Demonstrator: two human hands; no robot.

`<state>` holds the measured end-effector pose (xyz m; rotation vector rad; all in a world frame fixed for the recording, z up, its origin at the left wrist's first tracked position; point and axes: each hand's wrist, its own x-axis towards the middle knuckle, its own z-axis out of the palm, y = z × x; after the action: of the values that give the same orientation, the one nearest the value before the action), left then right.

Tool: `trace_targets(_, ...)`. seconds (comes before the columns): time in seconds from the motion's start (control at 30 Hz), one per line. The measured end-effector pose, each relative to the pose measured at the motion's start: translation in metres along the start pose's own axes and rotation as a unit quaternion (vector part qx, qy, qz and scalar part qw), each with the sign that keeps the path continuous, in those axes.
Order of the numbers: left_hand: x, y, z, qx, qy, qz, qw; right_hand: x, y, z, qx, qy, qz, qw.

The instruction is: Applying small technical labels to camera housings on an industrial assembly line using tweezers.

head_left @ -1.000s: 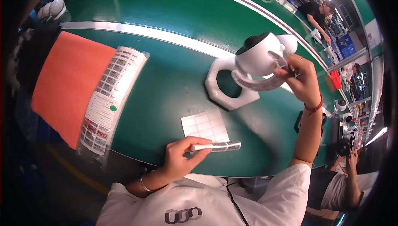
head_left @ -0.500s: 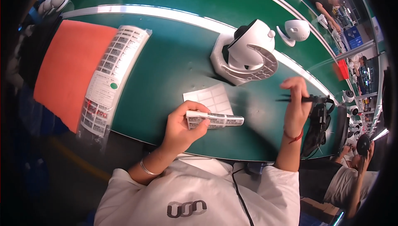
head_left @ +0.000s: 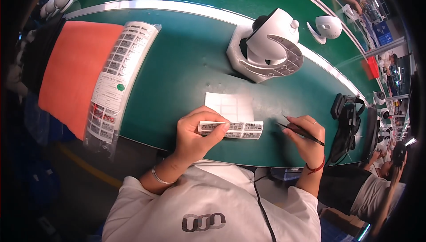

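My left hand pinches a curled sheet of labels, white with rows of printed grey stickers, just above the table's near edge. In my right hand is a pair of black tweezers, tips pointing left toward the label sheet but apart from it. A pale backing sheet with a grid of blank squares lies on the table behind the labels. Beyond it, a white camera-like device rests tilted in a white cradle, its ribbed underside turned toward me.
On the left lie an orange sheet and a plastic sleeve of label sheets. A black strapped item sits at the right. Another white device stands past the metal rail. Other people work at the far right.
My right hand has come down and left, turning the tweezers' tips nearer the label sheet. The left hand keeps hold of the sheet, which is tipped slightly differently. The view has shifted a little.
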<state>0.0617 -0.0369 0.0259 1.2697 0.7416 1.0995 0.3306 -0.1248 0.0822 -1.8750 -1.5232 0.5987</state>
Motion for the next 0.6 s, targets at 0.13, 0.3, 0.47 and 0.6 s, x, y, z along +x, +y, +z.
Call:
trace_targets(0.13, -0.002, 0.001, 0.001, 0.051, -0.018, 0.045, 0.997, -0.001, -0.023, 0.001, 0.004, 0.046, -0.071, 0.996)
trace_targets(0.3, 0.000, 0.001, 0.002, 0.082, -0.016, 0.061, 0.995, 0.004, -0.053, 0.004, 0.008, 0.023, -0.191, 0.981)
trace_targets(0.47, -0.001, 0.003, 0.001, 0.114, -0.025, 0.054, 0.992, 0.014, -0.065, 0.020, 0.058, -0.045, -0.286, 0.955)
trace_targets(0.6, -0.002, 0.003, 0.001, 0.121, -0.030, 0.058, 0.991, 0.015, -0.068, 0.027, 0.048, -0.054, -0.308, 0.949)
